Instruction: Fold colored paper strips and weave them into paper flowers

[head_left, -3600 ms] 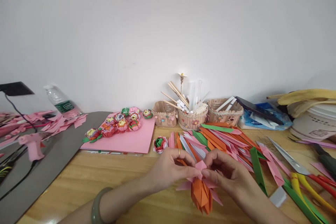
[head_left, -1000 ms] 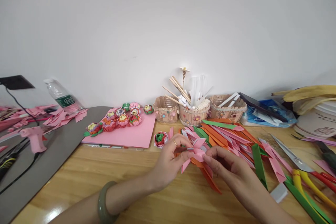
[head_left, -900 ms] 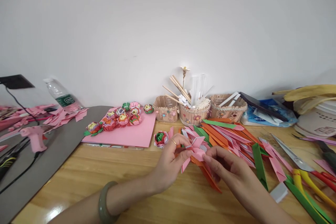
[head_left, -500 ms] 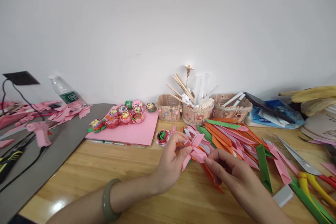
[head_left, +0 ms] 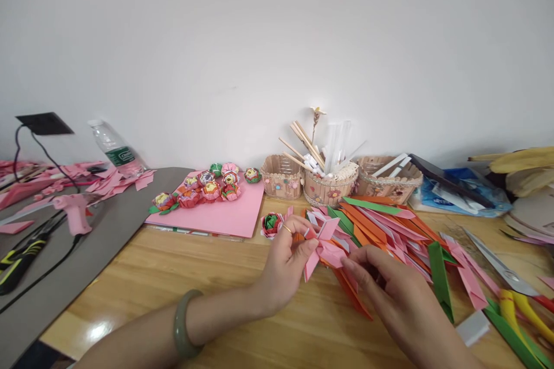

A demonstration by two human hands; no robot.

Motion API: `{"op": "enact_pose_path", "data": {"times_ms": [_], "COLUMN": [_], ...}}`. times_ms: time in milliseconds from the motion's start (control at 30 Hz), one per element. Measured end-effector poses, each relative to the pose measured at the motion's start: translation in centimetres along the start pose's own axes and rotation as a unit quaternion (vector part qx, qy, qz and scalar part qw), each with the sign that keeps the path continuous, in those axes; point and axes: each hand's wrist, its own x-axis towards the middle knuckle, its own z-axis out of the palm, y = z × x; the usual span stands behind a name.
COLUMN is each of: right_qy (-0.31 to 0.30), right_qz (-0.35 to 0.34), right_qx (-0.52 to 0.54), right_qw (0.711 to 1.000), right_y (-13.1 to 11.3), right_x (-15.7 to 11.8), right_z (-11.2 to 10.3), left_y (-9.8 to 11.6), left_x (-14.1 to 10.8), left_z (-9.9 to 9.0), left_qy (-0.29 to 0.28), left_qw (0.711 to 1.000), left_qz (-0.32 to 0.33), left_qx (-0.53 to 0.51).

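Observation:
Between my hands is a pink folded-paper piece (head_left: 329, 253) with several pointed petals. My left hand (head_left: 288, 262), with a ring and a green bangle on that arm, pinches its left side between thumb and fingers. My right hand (head_left: 381, 277) has its thumb and fingertips closed at the piece's right edge. Behind it lies a pile of folded strips (head_left: 385, 228) in orange, pink and green. A small paper flower (head_left: 272, 223) with a green centre sits just left of the pile, close to my left fingers.
Finished paper flowers (head_left: 211, 190) rest on a pink sheet (head_left: 229, 222). Three decorated baskets (head_left: 331, 189) line the wall. A pink glue gun (head_left: 73, 213), a bottle (head_left: 116, 150) and pink scraps are at the left. Scissors (head_left: 502, 268) lie at the right.
The whole view has shifted slightly, so things appear a little further right. Both hands keep nearly the same pose around the pink piece.

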Motion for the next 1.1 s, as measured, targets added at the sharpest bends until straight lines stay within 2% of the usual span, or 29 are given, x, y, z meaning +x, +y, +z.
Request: {"op": "enact_pose_path", "data": {"times_ms": [133, 233, 333, 433, 533, 600, 733, 867, 967, 1100], "right_qy": [0.004, 0.067, 0.118, 0.096, 0.059, 0.057, 0.083, 0.145, 0.174, 0.177], "right_qz": [0.015, 0.044, 0.010, -0.027, -0.025, -0.016, -0.031, -0.150, -0.237, -0.287], "right_qx": [-0.011, 0.048, 0.074, 0.078, 0.104, 0.122, 0.108, 0.014, -0.082, -0.191], "right_qw": [1.000, 0.996, 0.990, 0.992, 0.992, 0.991, 0.990, 0.978, 0.952, 0.922], "right_y": [0.5, 0.5, 0.4, 0.0, -0.4, -0.6, -0.7, -0.3, 0.0, 0.2], "right_x": [0.0, 0.5, 0.8, 0.8, 0.8, 0.7, 0.5, 0.1, 0.0, 0.0], "right_z": [-1.0, -1.9, -2.1, -1.7, -1.4, -1.4, -1.3, -1.2, -1.2, -1.4], "left_y": [0.2, 0.5, 0.8, 1.0, 1.0, 1.1, 1.4, 1.6, 1.5, 1.4], "left_x": [0.7, 1.0, 0.9, 0.7, 0.6, 0.6, 0.5, 0.1, -0.2, -0.4], "left_z": [-0.3, -0.3, -0.2, -0.1, -0.2, -0.3, -0.2, 0.0, 0.1, 0.0], "left_qy": [-0.005, -0.041, -0.091, -0.119, -0.142, -0.152, -0.158, -0.133, -0.119, -0.104], "left_qw": [0.997, 0.985, 0.962, 0.950, 0.951, 0.952, 0.960, 0.979, 0.992, 0.989], "left_qz": [-0.037, -0.083, -0.140, -0.164, -0.159, -0.155, -0.138, -0.110, -0.045, 0.066], "left_qx": [-0.072, -0.145, -0.217, -0.237, -0.222, -0.215, -0.185, -0.109, -0.013, 0.079]}}
